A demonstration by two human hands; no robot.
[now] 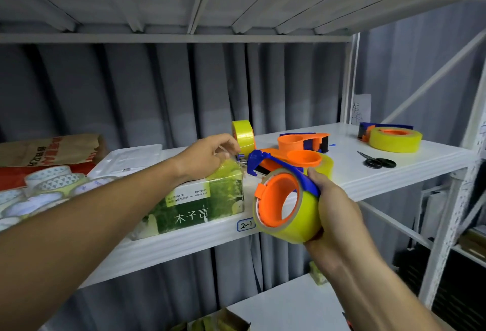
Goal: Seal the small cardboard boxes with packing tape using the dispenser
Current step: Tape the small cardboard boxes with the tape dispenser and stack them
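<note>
A white metal shelf (368,181) carries everything here, with a grey curtain (157,89) hanging behind it. Near its front edge sits a green printed cardboard box (194,204), just left of the "2-1" label (246,225). The right hand (334,215) curls around a yellow tape roll mounted in an orange-and-blue dispenser (284,199), held off the shelf just right of the box, the blue cutter end pointing at the box's far top corner. The left hand (207,157) rests on the box top, fingers bent and pinching clear tape (228,158) at that corner — the strip itself is hard to make out. Further back lie more dispensers (302,144), an upright yellow roll (243,136), another loaded dispenser (391,137) and black scissors (377,161).
</note>
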